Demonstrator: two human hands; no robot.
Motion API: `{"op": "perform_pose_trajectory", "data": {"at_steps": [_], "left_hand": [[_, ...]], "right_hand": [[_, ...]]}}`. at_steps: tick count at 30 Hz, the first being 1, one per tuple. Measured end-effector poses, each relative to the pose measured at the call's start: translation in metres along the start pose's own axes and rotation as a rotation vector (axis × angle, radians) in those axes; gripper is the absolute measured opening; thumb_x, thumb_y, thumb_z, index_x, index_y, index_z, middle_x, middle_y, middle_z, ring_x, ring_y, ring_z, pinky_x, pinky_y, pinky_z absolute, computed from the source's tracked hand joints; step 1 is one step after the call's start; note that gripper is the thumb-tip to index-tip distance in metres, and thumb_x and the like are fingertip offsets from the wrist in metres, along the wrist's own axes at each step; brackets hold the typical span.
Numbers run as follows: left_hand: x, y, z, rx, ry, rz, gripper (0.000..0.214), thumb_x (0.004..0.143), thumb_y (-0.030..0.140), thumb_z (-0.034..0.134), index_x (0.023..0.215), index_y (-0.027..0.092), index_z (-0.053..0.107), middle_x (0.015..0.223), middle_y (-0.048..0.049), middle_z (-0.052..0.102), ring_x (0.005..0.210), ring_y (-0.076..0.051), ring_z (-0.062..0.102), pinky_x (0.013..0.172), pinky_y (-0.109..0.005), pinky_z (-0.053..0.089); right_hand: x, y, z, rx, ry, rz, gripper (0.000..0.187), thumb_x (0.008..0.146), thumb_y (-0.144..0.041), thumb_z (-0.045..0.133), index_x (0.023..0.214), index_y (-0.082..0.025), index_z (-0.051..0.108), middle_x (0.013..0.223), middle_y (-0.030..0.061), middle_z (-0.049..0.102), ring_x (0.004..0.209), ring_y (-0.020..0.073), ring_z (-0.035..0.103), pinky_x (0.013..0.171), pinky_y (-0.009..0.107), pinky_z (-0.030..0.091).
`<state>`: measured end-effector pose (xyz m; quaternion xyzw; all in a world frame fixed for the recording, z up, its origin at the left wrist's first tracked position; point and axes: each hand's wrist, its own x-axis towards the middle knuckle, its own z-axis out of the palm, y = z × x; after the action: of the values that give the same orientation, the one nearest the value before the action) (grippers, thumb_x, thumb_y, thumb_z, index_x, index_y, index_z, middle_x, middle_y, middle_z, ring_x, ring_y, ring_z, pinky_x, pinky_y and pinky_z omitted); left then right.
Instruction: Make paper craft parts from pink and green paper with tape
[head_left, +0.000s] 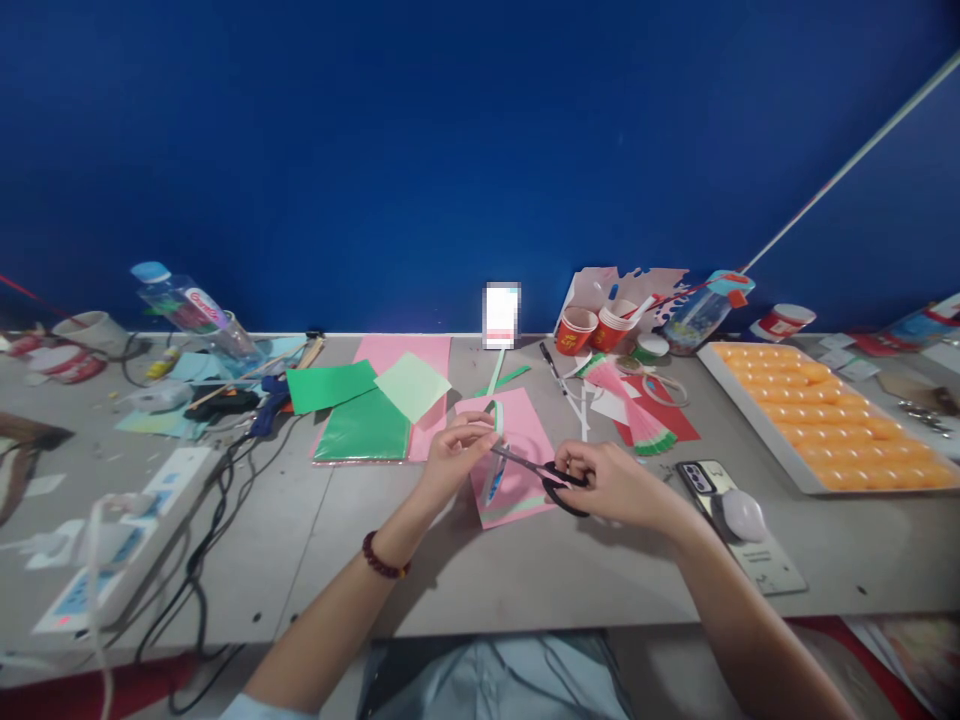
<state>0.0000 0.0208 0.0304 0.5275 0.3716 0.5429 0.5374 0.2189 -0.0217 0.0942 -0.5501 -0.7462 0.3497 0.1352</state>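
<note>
At the middle of the table, my left hand (461, 445) pinches a thin white strip with green edging (499, 418). Its lower end shows blue and white print; I cannot make out its exact kind. My right hand (611, 480) grips black-handled scissors (564, 484) by the finger loops. The blades point left and reach the strip close to my left fingertips. Whether they touch it is too small to tell. Under both hands lies a pink paper sheet (532, 415).
Green sheets (367, 428) and a pale green square (414, 386) lie left of centre. Further left are a power strip (127, 540) and cables. To the right are a phone (757, 560), a pink paper fan (630, 410), red paper cups (576, 330) and a tray of orange balls (832, 420).
</note>
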Motion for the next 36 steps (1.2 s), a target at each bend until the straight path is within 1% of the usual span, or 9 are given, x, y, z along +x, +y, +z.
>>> {"op": "perform_pose_trajectory", "data": {"at_steps": [5,15,21,25,36], "left_hand": [[-0.0014,0.0032,0.0022,-0.024,-0.003,-0.027,0.012,0.067,0.031,0.074,0.067,0.019,0.073,0.097,-0.0087,0.06,0.094,-0.02,0.058,0.076,-0.032,0.05],[-0.0023,0.006,0.0029,-0.007,-0.004,-0.04,0.012,0.068,0.03,0.074,0.067,0.019,0.074,0.096,-0.0089,0.06,0.095,-0.021,0.058,0.076,-0.033,0.05],[-0.0023,0.005,0.0035,-0.056,0.006,-0.048,0.012,0.065,0.031,0.076,0.067,0.019,0.073,0.096,-0.0079,0.06,0.092,-0.02,0.058,0.075,-0.032,0.051],[-0.0025,0.0046,0.003,-0.055,-0.005,-0.057,0.012,0.066,0.031,0.075,0.067,0.019,0.074,0.097,-0.0082,0.059,0.093,-0.02,0.057,0.075,-0.033,0.052],[-0.0023,0.0032,0.0028,-0.04,0.011,-0.037,0.011,0.066,0.031,0.075,0.068,0.02,0.074,0.096,-0.0077,0.062,0.09,-0.019,0.059,0.075,-0.033,0.051]], "right_hand": [[-0.0009,0.0,-0.0008,0.013,-0.007,0.009,0.009,0.074,-0.03,0.055,0.076,-0.022,0.053,0.053,-0.0062,0.049,0.051,0.01,0.041,0.049,0.022,0.028],[-0.0003,0.0025,0.0,0.047,-0.021,0.032,0.011,0.074,-0.032,0.055,0.077,-0.021,0.055,0.053,-0.0059,0.05,0.051,0.01,0.043,0.049,0.022,0.028],[-0.0007,0.0022,-0.0005,0.045,-0.026,0.028,0.011,0.074,-0.032,0.056,0.077,-0.021,0.055,0.054,-0.0054,0.052,0.052,0.0104,0.044,0.049,0.022,0.029],[-0.0013,0.0021,-0.0001,0.044,-0.023,0.039,0.011,0.074,-0.032,0.056,0.077,-0.021,0.055,0.052,-0.0056,0.051,0.051,0.0105,0.044,0.049,0.023,0.029],[0.0001,0.0024,-0.0002,0.031,-0.019,0.019,0.011,0.075,-0.032,0.055,0.077,-0.021,0.055,0.052,-0.0059,0.05,0.051,0.0103,0.043,0.05,0.022,0.029]]}}
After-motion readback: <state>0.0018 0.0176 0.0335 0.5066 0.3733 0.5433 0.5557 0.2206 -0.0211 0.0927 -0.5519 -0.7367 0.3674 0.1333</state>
